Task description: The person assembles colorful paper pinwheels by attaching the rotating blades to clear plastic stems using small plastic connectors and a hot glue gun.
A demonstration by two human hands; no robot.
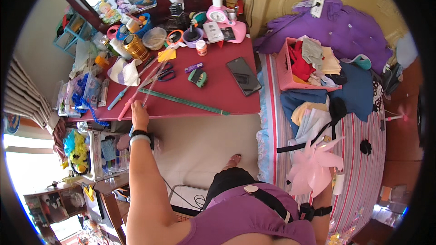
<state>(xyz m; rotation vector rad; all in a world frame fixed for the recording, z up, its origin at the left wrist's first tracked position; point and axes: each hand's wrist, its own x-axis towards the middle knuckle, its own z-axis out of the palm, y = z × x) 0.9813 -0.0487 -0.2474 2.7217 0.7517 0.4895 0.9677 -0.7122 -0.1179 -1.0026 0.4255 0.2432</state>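
Left hand: my left hand [139,109] sits at the front edge of the bench [227,95], near its left corner, fingers pinched around the ends of a bundle of thin sticks [152,80]
Sticks: pink and clear ones, fanning out from the hand toward the back of the bench
Ruler: long green ruler [184,101] lies just beside the hand, running along the front edge
Right hand: right hand [323,186] is down over the bed [363,154], mostly hidden behind a pink paper pinwheel [313,165], can't tell if it's gripping it
Other bits: black phone [244,75] near the right edge, blue scissors [166,73] mid bench
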